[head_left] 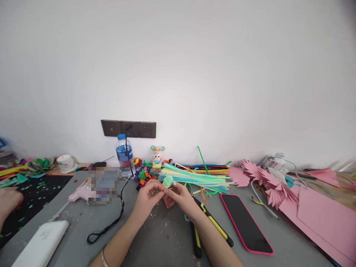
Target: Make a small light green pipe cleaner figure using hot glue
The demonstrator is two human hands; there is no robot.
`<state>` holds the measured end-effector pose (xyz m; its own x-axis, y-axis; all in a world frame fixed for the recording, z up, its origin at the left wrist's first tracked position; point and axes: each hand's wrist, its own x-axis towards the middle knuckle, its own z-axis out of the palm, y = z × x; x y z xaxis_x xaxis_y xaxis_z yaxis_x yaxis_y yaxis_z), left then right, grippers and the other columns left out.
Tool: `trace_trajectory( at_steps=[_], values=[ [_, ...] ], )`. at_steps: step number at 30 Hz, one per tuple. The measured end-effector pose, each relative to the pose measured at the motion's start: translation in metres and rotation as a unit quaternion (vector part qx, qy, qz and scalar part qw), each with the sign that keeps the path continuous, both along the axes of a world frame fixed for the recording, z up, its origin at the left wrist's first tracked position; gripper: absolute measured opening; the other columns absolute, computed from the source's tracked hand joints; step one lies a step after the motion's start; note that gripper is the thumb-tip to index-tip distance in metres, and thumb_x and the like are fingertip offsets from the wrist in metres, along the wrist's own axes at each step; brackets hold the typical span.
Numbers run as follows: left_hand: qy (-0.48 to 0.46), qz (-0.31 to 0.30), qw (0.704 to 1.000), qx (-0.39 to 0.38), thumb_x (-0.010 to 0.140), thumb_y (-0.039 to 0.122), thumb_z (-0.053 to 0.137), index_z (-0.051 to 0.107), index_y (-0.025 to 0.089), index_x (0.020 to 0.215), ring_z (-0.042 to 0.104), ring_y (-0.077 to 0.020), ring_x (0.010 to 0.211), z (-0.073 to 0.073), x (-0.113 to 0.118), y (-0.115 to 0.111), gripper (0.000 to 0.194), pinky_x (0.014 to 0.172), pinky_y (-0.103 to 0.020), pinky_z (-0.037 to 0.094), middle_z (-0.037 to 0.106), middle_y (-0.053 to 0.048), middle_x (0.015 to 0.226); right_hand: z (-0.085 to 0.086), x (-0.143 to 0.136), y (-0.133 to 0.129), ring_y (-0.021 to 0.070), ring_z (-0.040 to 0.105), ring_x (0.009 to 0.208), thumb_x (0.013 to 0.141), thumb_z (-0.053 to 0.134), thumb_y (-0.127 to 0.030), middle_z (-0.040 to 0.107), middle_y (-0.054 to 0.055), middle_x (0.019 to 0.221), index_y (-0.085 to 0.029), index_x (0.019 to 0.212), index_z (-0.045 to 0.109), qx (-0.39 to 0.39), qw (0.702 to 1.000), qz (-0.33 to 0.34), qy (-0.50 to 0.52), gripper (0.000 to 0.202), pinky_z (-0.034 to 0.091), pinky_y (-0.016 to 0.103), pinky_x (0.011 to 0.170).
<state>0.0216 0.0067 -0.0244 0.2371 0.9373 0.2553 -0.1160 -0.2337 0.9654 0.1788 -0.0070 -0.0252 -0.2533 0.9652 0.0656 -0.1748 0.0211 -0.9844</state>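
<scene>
A small mint-green fuzzy figure (168,181), which looks twisted from pipe cleaner, is pinched between the fingertips of both hands. My left hand (150,194) grips it from the left, and my right hand (180,197) from the right. Just beneath the fingers lies a dusty-pink piece (168,202), partly covered, whose kind I cannot make out. Behind the hands are a bundle of pastel pipe cleaners (198,177) and a heap of coloured fuzzy pieces (144,174). Black-and-yellow pliers (215,224) lie partly under my right forearm.
A phone (247,224) and pink paper (325,218) lie right. On the left are a white power bank (41,244), a pink glue gun (80,193), a black cord (111,224), a water bottle (125,155) and another person's hand (10,202). A figurine (157,159) stands behind.
</scene>
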Motion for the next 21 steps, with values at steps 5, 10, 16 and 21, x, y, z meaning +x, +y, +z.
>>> trace_trajectory(
  at_steps=[5, 10, 16, 21],
  values=[
    [-0.002, -0.012, 1.000, -0.019, 0.071, 0.030, 0.069, 0.062, 0.017, 0.075, 0.060, -0.0192, 0.089, 0.002, 0.001, -0.003, 0.016, 0.081, -0.030, 0.049, 0.058, -0.005, 0.094, 0.005, 0.002, -0.002, 0.0095, 0.047, 0.048, 0.073, 0.072, -0.046, 0.057, -0.003, 0.061, -0.017, 0.078, 0.065, -0.033, 0.998, -0.037, 0.047, 0.031, 0.038, 0.022, 0.048],
    [-0.009, -0.005, 0.999, -0.048, 0.074, 0.038, 0.067, 0.059, 0.019, 0.079, 0.061, -0.0229, 0.097, 0.003, 0.001, -0.005, 0.021, 0.074, -0.028, 0.050, 0.064, -0.007, 0.094, 0.012, 0.003, -0.003, 0.0142, 0.057, 0.063, 0.069, 0.074, -0.045, 0.063, 0.001, 0.071, -0.017, 0.076, 0.068, -0.066, 0.991, -0.062, 0.094, 0.029, 0.042, 0.024, 0.058],
    [0.019, 0.055, 0.997, -0.054, 0.076, 0.044, 0.064, 0.060, 0.019, 0.086, 0.061, -0.0192, 0.083, 0.000, -0.004, -0.001, 0.027, 0.064, -0.024, 0.049, 0.064, -0.005, 0.092, 0.015, 0.004, -0.003, 0.0131, 0.057, 0.061, 0.068, 0.073, -0.042, 0.067, 0.004, 0.078, -0.017, 0.075, 0.068, -0.082, 0.991, -0.062, 0.089, 0.027, 0.042, 0.024, 0.058],
    [0.005, 0.109, 0.992, -0.064, 0.075, 0.048, 0.064, 0.060, 0.019, 0.090, 0.061, -0.0188, 0.081, 0.003, -0.006, 0.001, 0.034, 0.062, -0.023, 0.048, 0.063, -0.005, 0.089, 0.009, 0.004, -0.001, 0.0102, 0.047, 0.051, 0.069, 0.071, -0.048, 0.060, 0.000, 0.063, -0.016, 0.069, 0.065, -0.083, 0.994, -0.046, 0.056, 0.032, 0.036, 0.022, 0.051]
  ],
)
